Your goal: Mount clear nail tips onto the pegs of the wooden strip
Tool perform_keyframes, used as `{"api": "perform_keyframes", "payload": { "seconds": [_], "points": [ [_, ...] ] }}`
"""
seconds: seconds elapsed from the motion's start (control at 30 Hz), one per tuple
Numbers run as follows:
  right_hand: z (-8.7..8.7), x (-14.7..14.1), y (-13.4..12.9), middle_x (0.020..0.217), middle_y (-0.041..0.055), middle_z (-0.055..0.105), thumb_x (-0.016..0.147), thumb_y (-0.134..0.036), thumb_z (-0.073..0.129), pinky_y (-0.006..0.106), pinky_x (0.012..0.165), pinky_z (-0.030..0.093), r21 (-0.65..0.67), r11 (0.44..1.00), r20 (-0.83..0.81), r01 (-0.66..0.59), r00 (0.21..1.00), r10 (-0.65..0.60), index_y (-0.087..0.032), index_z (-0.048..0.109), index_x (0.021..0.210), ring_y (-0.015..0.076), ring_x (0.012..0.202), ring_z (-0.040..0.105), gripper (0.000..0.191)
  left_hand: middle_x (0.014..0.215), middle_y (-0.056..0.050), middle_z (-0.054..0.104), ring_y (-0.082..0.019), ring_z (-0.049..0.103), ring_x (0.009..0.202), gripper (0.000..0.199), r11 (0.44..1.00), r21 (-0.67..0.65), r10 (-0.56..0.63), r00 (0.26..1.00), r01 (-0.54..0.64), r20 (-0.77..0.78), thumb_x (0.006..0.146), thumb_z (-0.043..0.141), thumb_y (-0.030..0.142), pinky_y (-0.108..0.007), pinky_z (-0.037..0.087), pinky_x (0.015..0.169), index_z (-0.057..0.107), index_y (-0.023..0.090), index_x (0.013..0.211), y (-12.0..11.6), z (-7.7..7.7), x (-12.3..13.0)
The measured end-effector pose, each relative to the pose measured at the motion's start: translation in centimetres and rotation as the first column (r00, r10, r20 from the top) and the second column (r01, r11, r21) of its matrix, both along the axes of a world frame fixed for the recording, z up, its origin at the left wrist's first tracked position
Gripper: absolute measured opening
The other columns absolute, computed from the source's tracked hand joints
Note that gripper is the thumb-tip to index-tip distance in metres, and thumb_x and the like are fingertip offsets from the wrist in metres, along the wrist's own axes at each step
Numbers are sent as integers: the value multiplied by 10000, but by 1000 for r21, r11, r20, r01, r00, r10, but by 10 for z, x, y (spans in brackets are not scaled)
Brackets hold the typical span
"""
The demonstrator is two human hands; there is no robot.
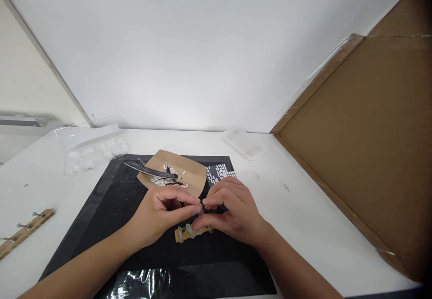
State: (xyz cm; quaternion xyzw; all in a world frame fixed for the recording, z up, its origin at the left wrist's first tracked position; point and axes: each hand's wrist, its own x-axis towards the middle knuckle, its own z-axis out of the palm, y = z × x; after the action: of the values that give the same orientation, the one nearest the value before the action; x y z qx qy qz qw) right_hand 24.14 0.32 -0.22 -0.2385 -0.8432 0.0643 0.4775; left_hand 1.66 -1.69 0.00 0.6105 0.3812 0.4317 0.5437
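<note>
My left hand (164, 207) pinches a small clear piece (201, 211) between thumb and index finger. It is mostly covered, and its kind cannot be made out. Close against it, my right hand (232, 209) has its fingers curled, thumb low and index fingertip at the same spot; whatever it grips is hidden. Just below both hands lies a short wooden strip (184, 235) bearing several translucent, nail-shaped pieces (191, 230). My right thumb partly covers that strip.
Beneath everything is a black mat (189, 272). Brown paper (192, 168) holds white chips (162, 180) and a curved black nail file (148, 169). Behind my right hand is a card with white labels (219, 172). Clear trays (96, 153), another wooden strip (25, 231) and cardboard (357, 146) surround it.
</note>
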Motion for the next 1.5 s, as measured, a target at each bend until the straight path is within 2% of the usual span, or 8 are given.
{"api": "perform_keyframes", "payload": {
  "seconds": [0.23, 0.53, 0.77, 0.87, 0.97, 1.13, 1.3, 1.5],
  "points": [
    [5, 0, -4, 1019, 37, 790, 761, -539, 929, 322, 796, 568, 29, 1000, -33, 3, 999, -2, -242, 658, 1137, 189, 874, 753, 550, 862, -66, 825, -157, 758, 752, 187, 995, -100, 9, 1000, -10, -14, 827, 895, 347, -227, 607, 672, 822, 184, 882, -1, 4, 0],
    [5, -4, -6, 896, -19, 803, 782, -482, 935, 285, 728, 557, -26, 999, -48, -27, 999, 25, -253, 678, 1134, 155, 783, 758, 492, 839, -49, 830, -171, 802, 808, 399, 980, -195, -18, 990, 45, 141, 829, 895, 306, -224, 602, 706, 527, 184, 736, -1, 4, 3],
    [14, 16, 1, 855, -17, 751, 759, -422, 964, 256, 649, 545, -157, 987, -24, -30, 999, 26, -242, 713, 1036, 124, 682, 682, 415, 811, -35, 778, -137, 657, 673, 406, 980, 158, 159, 948, -118, -277, 1084, 527, 474, -248, 501, 646, 700, 191, 850, 2, 8, -3],
    [18, 33, 8, 834, -15, 725, 732, -442, 975, 252, 623, 535, -364, 931, 35, -4, 999, 18, -231, 722, 981, 129, 685, 662, 413, 740, -29, 685, -146, 601, 674, 529, 949, 300, 214, 902, -101, -374, 1133, 384, 431, -264, 490, 684, 783, 200, 874, 3, 8, -8],
    [18, 44, 12, 832, -5, 728, 719, -459, 978, 254, 620, 533, -579, 813, 93, -63, 985, 143, -212, 679, 858, 137, 703, 673, 412, 825, -45, 697, -166, 628, 767, 500, 915, 401, 208, 903, -43, -377, 1139, 360, 351, -282, 500, 751, 790, 198, 933, 3, 6, -12],
    [11, 48, 11, 790, -9, 718, 718, -427, 975, 240, 604, 529, -747, 642, 78, -175, 935, 346, -207, 387, 653, 155, 755, 727, 631, 930, -55, 735, -211, 644, 946, 274, 772, 632, 224, 900, 70, -373, 1073, 426, 171, -339, 489, 872, 688, 205, 997, 3, 1, -17],
    [3, 49, 9, 892, 17, 730, 717, -442, 964, 240, 582, 555, -805, 562, 18, -191, 938, 346, -236, 249, 694, 145, 730, 734, 745, 875, -13, 751, -211, 626, 884, 170, 705, 710, 253, 929, 15, -270, 984, 492, 71, -381, 456, 879, 466, 238, 967, 8, -3, -20],
    [-2, 53, 8, 914, 23, 704, 711, -407, 973, 228, 562, 547, -810, 555, 1, -187, 947, 320, -239, 197, 695, 141, 716, 738, 794, 855, -19, 748, -226, 602, 852, 170, 735, 678, 219, 950, -12, -221, 944, 533, 87, -388, 453, 829, 495, 240, 1009, 12, -7, -23]
  ]
}}
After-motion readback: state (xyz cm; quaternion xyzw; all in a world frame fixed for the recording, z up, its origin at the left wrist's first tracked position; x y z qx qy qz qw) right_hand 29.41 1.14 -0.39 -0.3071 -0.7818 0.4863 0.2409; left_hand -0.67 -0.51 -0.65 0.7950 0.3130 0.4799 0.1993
